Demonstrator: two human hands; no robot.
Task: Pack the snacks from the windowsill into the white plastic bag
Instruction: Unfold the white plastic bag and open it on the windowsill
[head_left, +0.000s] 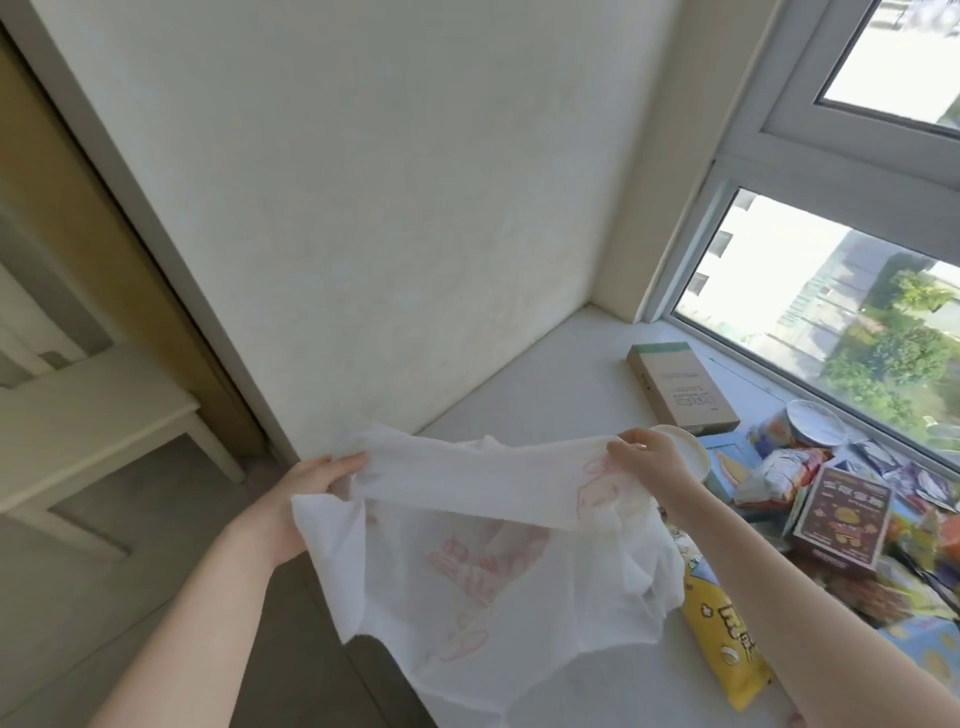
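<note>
A bright corner where a white wall meets a window.

A plain white wall (363, 208) with a faint texture fills the middle and runs down to a pale windowsill (545, 395) set into the corner. On the right, a grey-framed window (831, 171) has an upper and a lower pane; daylight pours through, and outside show green trees and light buildings from above. On the left stands a tan door frame (67, 171) with a grey edge, and below it part of a white piece of furniture (104, 415) with a slim leg. The floor (130, 519) is grey-brown.
</note>
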